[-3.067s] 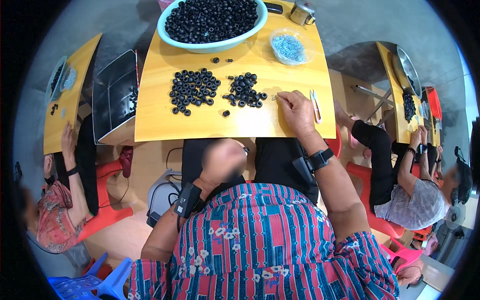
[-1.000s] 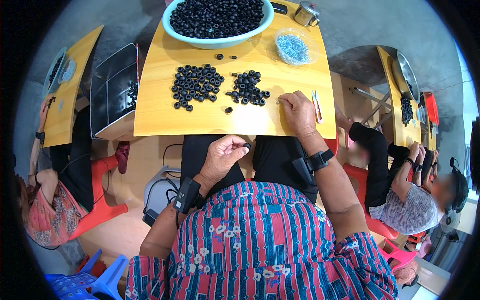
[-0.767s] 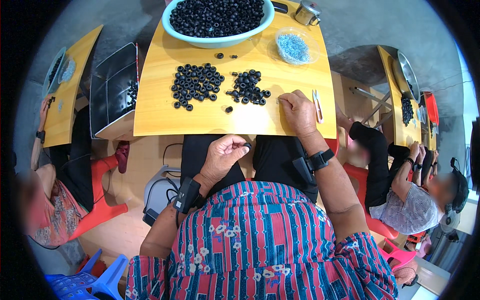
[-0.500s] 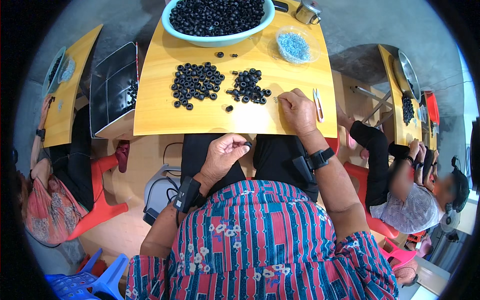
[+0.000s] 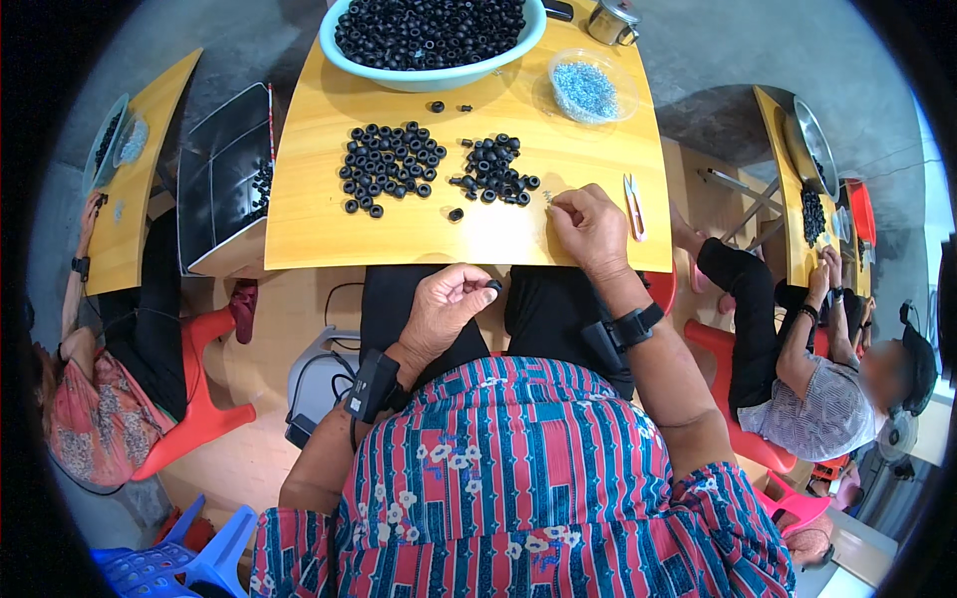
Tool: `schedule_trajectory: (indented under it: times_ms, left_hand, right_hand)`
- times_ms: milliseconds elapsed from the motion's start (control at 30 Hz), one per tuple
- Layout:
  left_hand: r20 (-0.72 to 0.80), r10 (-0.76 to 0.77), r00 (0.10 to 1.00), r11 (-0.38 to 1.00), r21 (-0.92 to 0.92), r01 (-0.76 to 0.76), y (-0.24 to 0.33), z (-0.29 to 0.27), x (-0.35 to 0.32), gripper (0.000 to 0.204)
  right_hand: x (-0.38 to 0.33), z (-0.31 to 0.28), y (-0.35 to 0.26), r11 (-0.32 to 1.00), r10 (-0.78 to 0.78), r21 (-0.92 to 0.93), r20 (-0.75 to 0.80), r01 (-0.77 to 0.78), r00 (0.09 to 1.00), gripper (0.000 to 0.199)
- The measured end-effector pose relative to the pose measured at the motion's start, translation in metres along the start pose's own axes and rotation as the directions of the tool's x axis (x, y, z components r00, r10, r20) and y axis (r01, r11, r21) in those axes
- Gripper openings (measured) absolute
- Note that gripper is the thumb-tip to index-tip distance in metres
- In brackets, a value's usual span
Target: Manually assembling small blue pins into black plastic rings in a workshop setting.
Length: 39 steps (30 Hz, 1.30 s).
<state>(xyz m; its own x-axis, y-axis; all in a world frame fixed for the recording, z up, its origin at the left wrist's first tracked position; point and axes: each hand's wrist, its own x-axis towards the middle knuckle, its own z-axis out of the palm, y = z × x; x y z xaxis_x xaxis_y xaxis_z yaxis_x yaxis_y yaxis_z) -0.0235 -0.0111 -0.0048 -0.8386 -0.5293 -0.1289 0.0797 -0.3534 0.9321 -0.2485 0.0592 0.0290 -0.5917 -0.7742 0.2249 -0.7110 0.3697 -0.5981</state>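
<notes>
Bright, even daylight, soft shadows under the table (image 5: 399,234) ahead of both hands; centre sharp, strong fisheye bending and black vignette at rim, faces blurred.

A yellow wooden table (image 5: 399,234) carries everything. Beyond its two piles of black rings (image 5: 391,169) stand a pale basin (image 5: 434,75) and a clear dish of blue beads (image 5: 588,88); small snips (image 5: 634,204) lie to their right.

The bowl (image 5: 439,75) of black rings is cut off at the top edge. Whatever the right hand (image 5: 590,231) pinches against the desk (image 5: 399,234) is too small to tell.
</notes>
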Motion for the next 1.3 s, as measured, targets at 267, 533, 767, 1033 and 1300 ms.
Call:
schedule_trajectory:
  times_ms: [267,533,767,1033,1300]
  left_hand:
    - [-0.009,-0.016,1.000,1.000,0.008,0.016,0.001,0.001,-0.001,0.009]
    - [0.014,0.023,1.000,0.999,0.028,-0.023,-0.004,-0.002,-0.001,0.012]
    - [0.015,0.011,1.000,1.000,0.007,-0.011,-0.001,-0.001,-0.001,0.010]
    - [0.015,0.022,1.000,1.000,-0.005,-0.022,-0.001,0.000,-0.002,0.009]
    - [0.004,0.022,1.000,1.000,0.001,-0.022,-0.001,0.000,-0.001,0.009]
  right_hand:
    - [0.002,0.003,-0.004,0.995,0.024,-0.099,-0.036,-0.027,0.999,0.009]
    - [0.001,0.005,-0.002,0.996,0.024,-0.088,-0.056,-0.029,0.998,0.009]
    - [0.000,0.005,0.001,0.998,0.009,-0.057,-0.071,-0.013,0.997,0.007]
    - [-0.001,0.010,0.006,1.000,-0.027,-0.003,-0.168,0.026,0.985,0.006]
    - [0.002,0.011,0.012,0.999,-0.014,0.037,-0.195,0.022,0.981,0.005]
